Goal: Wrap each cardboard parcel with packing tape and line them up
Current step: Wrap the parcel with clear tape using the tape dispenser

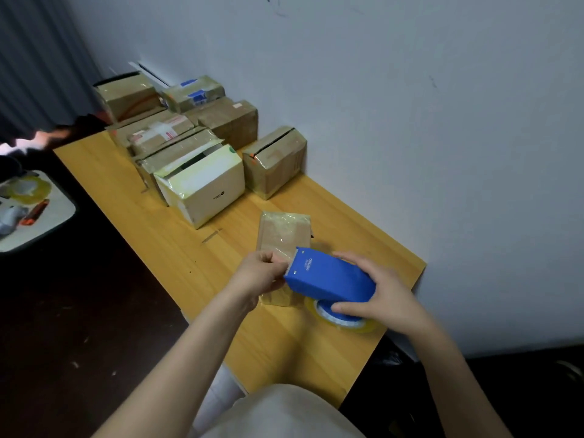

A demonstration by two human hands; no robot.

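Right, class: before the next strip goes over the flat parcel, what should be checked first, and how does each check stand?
1. Right hand grips the blue tape dispenser: ok.
2. Left hand pinches the tape end at the cutter: ok.
3. Flat parcel lies flat on the table: ok.
4. Tape roll has tape left: ok.
5. Flat parcel's underside is taped: cannot tell.
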